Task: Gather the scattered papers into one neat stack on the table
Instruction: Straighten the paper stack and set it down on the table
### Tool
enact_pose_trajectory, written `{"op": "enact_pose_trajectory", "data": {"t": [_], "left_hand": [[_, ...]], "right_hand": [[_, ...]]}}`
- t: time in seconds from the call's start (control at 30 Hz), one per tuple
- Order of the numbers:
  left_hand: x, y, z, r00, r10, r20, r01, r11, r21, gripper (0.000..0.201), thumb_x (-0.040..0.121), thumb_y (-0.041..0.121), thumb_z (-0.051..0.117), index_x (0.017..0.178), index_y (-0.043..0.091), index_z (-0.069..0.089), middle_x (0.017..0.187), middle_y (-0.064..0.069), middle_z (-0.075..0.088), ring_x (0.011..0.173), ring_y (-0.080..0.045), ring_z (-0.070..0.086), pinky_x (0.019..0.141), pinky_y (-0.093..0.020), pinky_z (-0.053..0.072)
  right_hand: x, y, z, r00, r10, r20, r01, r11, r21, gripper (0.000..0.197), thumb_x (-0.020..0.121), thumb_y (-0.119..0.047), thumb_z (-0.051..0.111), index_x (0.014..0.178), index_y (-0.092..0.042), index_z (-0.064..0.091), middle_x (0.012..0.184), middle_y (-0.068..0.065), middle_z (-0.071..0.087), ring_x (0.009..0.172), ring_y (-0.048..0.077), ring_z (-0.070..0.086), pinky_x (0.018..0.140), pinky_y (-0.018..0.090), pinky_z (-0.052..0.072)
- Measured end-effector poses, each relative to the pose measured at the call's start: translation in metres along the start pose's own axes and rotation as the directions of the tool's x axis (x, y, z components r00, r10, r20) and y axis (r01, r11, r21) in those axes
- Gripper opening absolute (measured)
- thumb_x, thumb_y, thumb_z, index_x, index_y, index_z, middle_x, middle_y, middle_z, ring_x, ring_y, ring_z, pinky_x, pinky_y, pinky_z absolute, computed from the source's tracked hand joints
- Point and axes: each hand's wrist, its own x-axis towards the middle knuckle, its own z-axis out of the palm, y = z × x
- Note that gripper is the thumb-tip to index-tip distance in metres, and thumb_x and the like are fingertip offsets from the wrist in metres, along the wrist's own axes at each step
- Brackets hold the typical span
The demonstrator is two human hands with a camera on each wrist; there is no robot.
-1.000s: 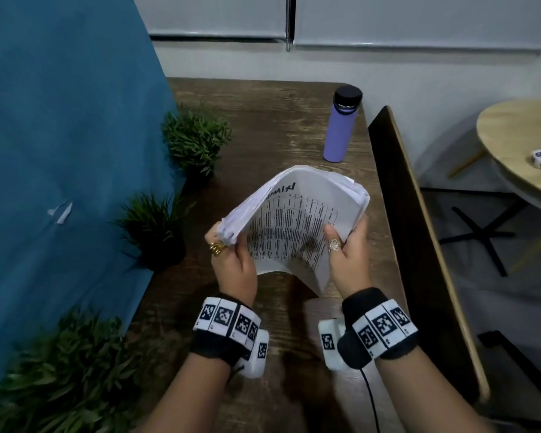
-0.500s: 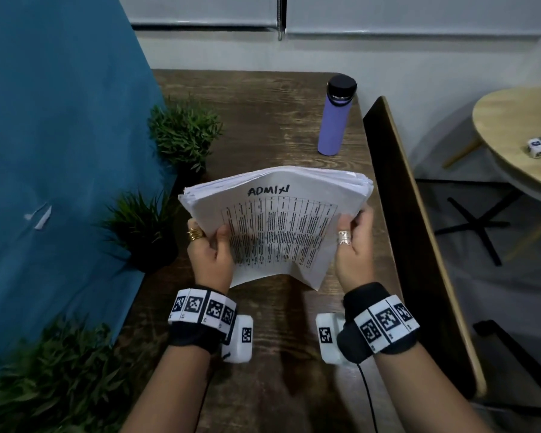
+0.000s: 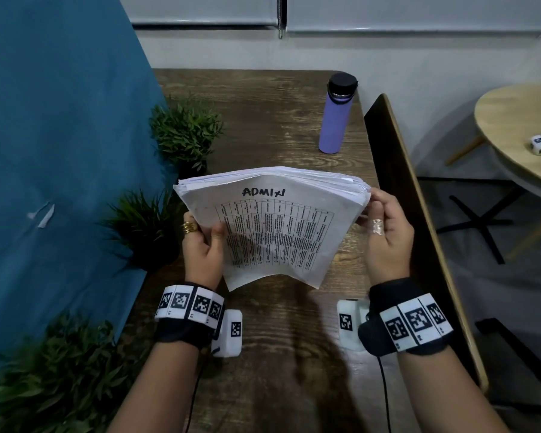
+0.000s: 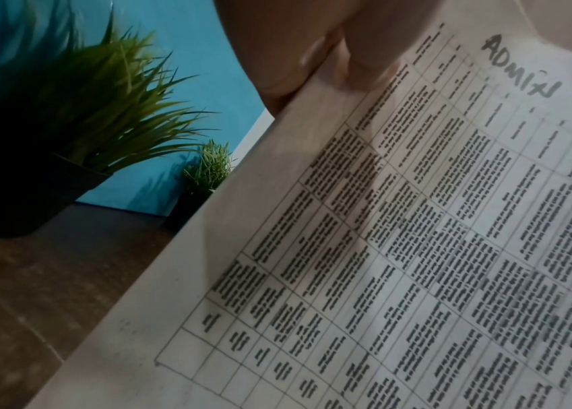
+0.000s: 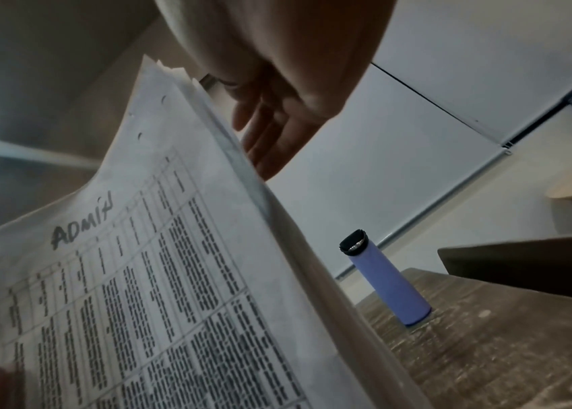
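A thick stack of white papers (image 3: 278,232) is held above the wooden table (image 3: 278,339), its lower edge off the surface. The top sheet bears a printed table and the handwritten word ADMIN. My left hand (image 3: 205,245) grips the stack's left edge, thumb on the front sheet, fingers behind; the left wrist view shows that thumb (image 4: 364,63) on the paper stack (image 4: 417,249). My right hand (image 3: 384,232) sits at the right edge. Its fingers (image 5: 277,130) lie straight against the side of the paper stack (image 5: 137,304).
A purple bottle (image 3: 336,120) with a black cap stands at the table's far right. Potted plants (image 3: 185,132) (image 3: 144,226) (image 3: 53,370) line the left side along a blue backdrop (image 3: 60,135). A dark panel (image 3: 400,182) borders the right edge. A round table (image 3: 519,126) stands beyond.
The stack has turned to face me and flattened out. My hands have moved apart, and the right hand has let go of the front sheet and shifted to the stack's right edge.
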Motion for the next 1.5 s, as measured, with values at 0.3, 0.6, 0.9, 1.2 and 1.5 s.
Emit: {"op": "enact_pose_trajectory", "data": {"t": [0.3,0.6,0.9,1.2,1.5], "left_hand": [[0.002,0.002,-0.001,1.0,0.017,0.018,-0.018,1.0,0.016,0.03,0.091,-0.005,0.049,0.105,0.02,0.04,0.097,0.015,0.053,0.088,0.021,0.055,0.073,0.001,0.043],[0.005,-0.001,-0.005,0.999,0.01,0.052,-0.012,0.999,0.031,0.029,0.09,-0.005,0.048,0.111,0.01,0.035,0.099,0.014,0.053,0.09,0.021,0.055,0.078,0.001,0.043],[0.007,-0.002,-0.007,0.998,0.003,0.068,-0.004,1.0,0.023,0.026,0.09,0.007,0.05,0.111,0.011,0.035,0.099,0.014,0.054,0.09,0.019,0.056,0.078,-0.001,0.045],[0.006,-0.001,-0.007,0.999,-0.019,0.051,0.016,0.999,0.047,0.027,0.091,-0.004,0.048,0.116,0.001,0.039,0.1,0.001,0.057,0.089,0.02,0.056,0.078,-0.001,0.044],[0.008,0.001,-0.003,0.999,0.015,0.03,-0.015,1.0,0.003,0.033,0.091,0.0,0.05,0.106,0.027,0.04,0.105,0.007,0.056,0.095,0.013,0.057,0.083,-0.007,0.048]], "right_hand": [[0.004,0.007,-0.009,0.989,-0.007,0.145,0.012,0.999,-0.035,0.025,0.091,-0.009,0.049,0.107,-0.022,0.063,0.093,-0.031,0.067,0.092,-0.007,0.061,0.081,0.012,0.045],[0.005,-0.004,-0.014,0.979,-0.026,0.201,0.017,0.999,0.049,0.028,0.095,-0.015,0.042,0.121,-0.014,0.053,0.101,-0.04,0.062,0.106,-0.012,0.057,0.087,0.005,0.043],[0.01,-0.003,-0.013,0.977,-0.018,0.215,0.023,0.999,-0.025,0.026,0.092,-0.01,0.05,0.117,-0.013,0.059,0.109,-0.016,0.064,0.105,0.0,0.061,0.091,0.019,0.047],[0.01,-0.008,-0.006,0.959,0.078,0.271,-0.099,0.993,0.065,0.03,0.095,-0.009,0.044,0.113,-0.028,0.058,0.101,-0.032,0.066,0.102,-0.01,0.059,0.087,0.01,0.045],[0.012,-0.001,0.002,0.956,0.042,0.291,-0.089,0.985,0.149,0.03,0.092,-0.023,0.048,0.121,-0.019,0.053,0.105,-0.027,0.067,0.104,-0.007,0.059,0.085,0.009,0.045]]}}
